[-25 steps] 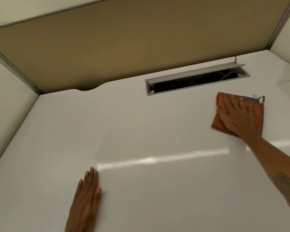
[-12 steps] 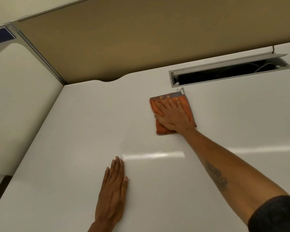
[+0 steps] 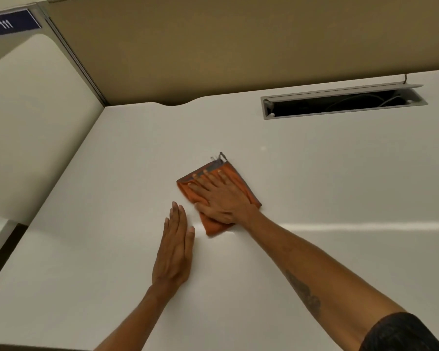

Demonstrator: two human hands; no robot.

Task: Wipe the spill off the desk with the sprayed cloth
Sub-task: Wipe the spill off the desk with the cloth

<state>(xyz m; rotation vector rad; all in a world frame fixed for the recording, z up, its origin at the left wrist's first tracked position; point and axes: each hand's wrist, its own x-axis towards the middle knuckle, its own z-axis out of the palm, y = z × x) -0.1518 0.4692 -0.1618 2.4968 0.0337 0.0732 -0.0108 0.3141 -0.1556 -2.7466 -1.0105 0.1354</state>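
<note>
An orange folded cloth [image 3: 232, 174] with a grey edge and a small loop lies flat near the middle of the white desk [image 3: 314, 173]. My right hand [image 3: 221, 196] presses down on it, palm flat and fingers spread over the fabric. My left hand [image 3: 175, 247] rests flat on the desk just left of and below the cloth, fingers together and holding nothing. I cannot make out any spill on the glossy surface.
An open grey cable tray [image 3: 342, 101] with dark wires inside is sunk into the desk at the back right. A tan partition [image 3: 213, 46] stands behind the desk, a pale panel [image 3: 36, 122] to its left. A dark blue label [image 3: 9, 22] sits top left.
My right hand has slid the cloth from the right side of the desk leftward and toward me, close to my left hand. My left hand has stayed flat on the desk.
</note>
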